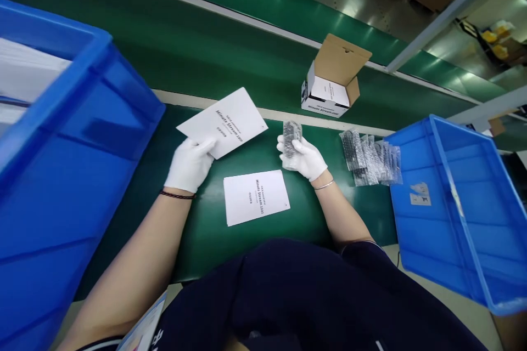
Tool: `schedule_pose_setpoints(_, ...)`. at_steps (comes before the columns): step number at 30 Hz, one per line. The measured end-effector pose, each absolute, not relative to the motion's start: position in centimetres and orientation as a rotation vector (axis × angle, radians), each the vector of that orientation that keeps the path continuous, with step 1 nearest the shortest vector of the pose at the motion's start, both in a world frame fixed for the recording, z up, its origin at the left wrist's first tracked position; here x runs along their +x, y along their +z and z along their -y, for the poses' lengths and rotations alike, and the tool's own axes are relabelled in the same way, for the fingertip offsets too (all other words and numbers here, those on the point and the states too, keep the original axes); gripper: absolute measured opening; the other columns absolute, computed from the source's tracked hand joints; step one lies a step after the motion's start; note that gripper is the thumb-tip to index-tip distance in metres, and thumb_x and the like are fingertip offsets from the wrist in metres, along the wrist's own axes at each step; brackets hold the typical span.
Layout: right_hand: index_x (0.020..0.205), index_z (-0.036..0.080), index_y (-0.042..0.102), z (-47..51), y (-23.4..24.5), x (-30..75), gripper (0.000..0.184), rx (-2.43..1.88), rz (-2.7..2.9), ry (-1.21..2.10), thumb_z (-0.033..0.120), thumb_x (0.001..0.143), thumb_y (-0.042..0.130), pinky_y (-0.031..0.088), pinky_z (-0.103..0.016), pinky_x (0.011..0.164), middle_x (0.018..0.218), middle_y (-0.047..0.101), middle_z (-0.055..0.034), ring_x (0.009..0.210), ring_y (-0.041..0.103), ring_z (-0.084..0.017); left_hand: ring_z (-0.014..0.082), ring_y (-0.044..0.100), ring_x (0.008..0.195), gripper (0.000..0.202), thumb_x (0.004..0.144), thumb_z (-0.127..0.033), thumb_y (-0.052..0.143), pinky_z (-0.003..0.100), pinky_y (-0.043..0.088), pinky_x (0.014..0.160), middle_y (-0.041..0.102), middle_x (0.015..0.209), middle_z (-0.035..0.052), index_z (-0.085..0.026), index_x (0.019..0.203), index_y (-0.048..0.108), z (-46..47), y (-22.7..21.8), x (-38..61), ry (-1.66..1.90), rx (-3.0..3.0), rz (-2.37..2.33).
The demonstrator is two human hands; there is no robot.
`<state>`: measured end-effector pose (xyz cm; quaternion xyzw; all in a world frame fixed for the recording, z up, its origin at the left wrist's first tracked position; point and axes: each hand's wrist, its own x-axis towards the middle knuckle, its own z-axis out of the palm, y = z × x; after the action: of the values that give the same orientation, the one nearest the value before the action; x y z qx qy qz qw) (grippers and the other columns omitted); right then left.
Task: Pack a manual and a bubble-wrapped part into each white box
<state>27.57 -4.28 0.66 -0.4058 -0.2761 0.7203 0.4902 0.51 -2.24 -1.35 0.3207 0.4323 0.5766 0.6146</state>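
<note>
My left hand [190, 163], in a white glove, pinches the lower left edge of a white printed booklet [224, 120] and holds it tilted above the green bench. In my gloved right hand [307, 159] is a narrow dark item in a clear bubble-wrap bag [292, 140], with the fingers wrapped round it. What is inside the bag does not show clearly. Between the hands and nearer to my body, a small stack of the same white booklets [242, 200] lies on the bench. Behind the right hand stands a cardboard box [325, 107], its lid up and a white printed sheet or booklet inside.
Several bubble-wrapped dark items [368, 156] lie in a row on the right. A blue bin [432, 197] stands beyond them. On the left, a large blue bin [82, 137] holds white papers [28, 68]. A pale strip edges the green belt behind the bench.
</note>
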Motion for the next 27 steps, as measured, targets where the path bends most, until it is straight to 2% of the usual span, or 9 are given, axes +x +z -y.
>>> schedule_pose_setpoints(3, 0.101, 0.023, 0.063, 4.0, 0.2, 27.9, 0.032, -0.955, 0.658, 1.687, 0.026, 0.074, 0.080, 0.061, -0.033, 0.078, 0.098, 0.073, -0.0009, 0.090, 0.068, -0.018, 0.0348, 0.045, 0.141, 0.038, 0.066, -0.031, 0.086, 0.051, 0.040, 0.121, 0.070, 0.124, 0.0005, -0.025, 0.101, 0.072, 2.3, -1.0, 0.6, 1.326, 0.764, -0.965)
schedule_pose_setpoints(6, 0.098, 0.023, 0.062, 3.8, -0.1, 28.2, 0.030, -1.007, 0.567, 1.631, 0.027, 0.074, 0.081, 0.061, -0.032, 0.078, 0.085, 0.070, 0.0013, 0.081, 0.067, -0.017, 0.0353, 0.043, 0.142, 0.040, 0.068, -0.032, 0.086, 0.053, 0.040, 0.121, 0.069, 0.126, -0.0024, -0.029, 0.106, 0.072, 2.3, -1.0, 0.6, 1.311, 0.795, -0.952)
schedule_pose_setpoints(9, 0.094, 0.025, 0.060, 3.9, -0.1, 28.3, 0.033, -1.010, 0.527, 1.566, 0.026, 0.070, 0.083, 0.059, -0.031, 0.079, 0.082, 0.068, 0.0039, 0.078, 0.066, -0.015, 0.0354, 0.045, 0.141, 0.044, 0.067, -0.031, 0.086, 0.053, 0.042, 0.120, 0.070, 0.125, -0.0002, -0.028, 0.108, 0.072, 2.3, -1.2, 0.5, 1.335, 0.768, -0.958)
schedule_pose_setpoints(14, 0.098, 0.027, 0.060, 3.9, -0.3, 27.9, 0.046, -0.955, 0.589, 1.490, 0.027, 0.061, 0.088, 0.058, -0.031, 0.086, 0.089, 0.069, 0.0051, 0.083, 0.065, -0.014, 0.0331, 0.050, 0.138, 0.049, 0.066, -0.027, 0.086, 0.048, 0.045, 0.117, 0.064, 0.136, 0.0070, -0.023, 0.111, 0.071, 2.3, -1.2, 0.6, 1.343, 0.729, -0.936)
schedule_pose_setpoints(19, 0.113, 0.029, 0.056, 3.5, -1.1, 28.0, 0.053, -0.973, 0.657, 1.522, 0.038, 0.069, 0.084, 0.057, -0.048, 0.092, 0.105, 0.071, 0.0010, 0.101, 0.067, -0.021, 0.0322, 0.055, 0.133, 0.049, 0.064, -0.033, 0.087, 0.048, 0.046, 0.114, 0.069, 0.127, 0.0106, -0.021, 0.109, 0.071, 2.0, -1.8, 0.6, 1.358, 0.732, -0.961)
schedule_pose_setpoints(21, 0.115, 0.029, 0.056, 3.4, -1.3, 28.2, 0.049, -0.998, 0.713, 1.554, 0.048, 0.076, 0.078, 0.059, -0.050, 0.089, 0.116, 0.070, -0.0029, 0.106, 0.068, -0.024, 0.0326, 0.058, 0.129, 0.048, 0.064, -0.039, 0.086, 0.048, 0.045, 0.114, 0.071, 0.123, 0.0114, -0.019, 0.106, 0.071, 1.9, -2.2, 0.4, 1.366, 0.770, -1.039)
schedule_pose_setpoints(23, 0.116, 0.029, 0.058, 3.4, -1.5, 28.4, 0.046, -1.054, 0.806, 1.539, 0.053, 0.080, 0.073, 0.062, -0.046, 0.081, 0.119, 0.070, -0.0051, 0.103, 0.070, -0.024, 0.0331, 0.060, 0.126, 0.046, 0.067, -0.042, 0.083, 0.048, 0.044, 0.114, 0.072, 0.121, 0.0118, -0.017, 0.103, 0.072, 1.9, -2.4, 0.1, 1.351, 0.863, -1.174)
schedule_pose_setpoints(25, 0.116, 0.030, 0.061, 3.5, -1.7, 28.5, 0.042, -1.111, 0.910, 1.471, 0.051, 0.081, 0.072, 0.063, -0.042, 0.074, 0.121, 0.070, -0.0064, 0.100, 0.071, -0.025, 0.0327, 0.062, 0.122, 0.039, 0.072, -0.043, 0.079, 0.049, 0.042, 0.115, 0.072, 0.120, 0.0106, -0.019, 0.101, 0.073, 2.1, -2.2, -0.2, 1.320, 0.985, -1.284)
schedule_pose_setpoints(27, 0.114, 0.031, 0.063, 3.6, -1.9, 28.6, 0.039, -1.155, 0.958, 1.400, 0.046, 0.080, 0.074, 0.064, -0.045, 0.075, 0.126, 0.069, -0.0079, 0.105, 0.071, -0.028, 0.0310, 0.064, 0.118, 0.029, 0.076, -0.043, 0.074, 0.049, 0.042, 0.115, 0.074, 0.116, 0.0075, -0.024, 0.098, 0.075, 2.3, -1.7, -0.3, 1.302, 1.094, -1.302)
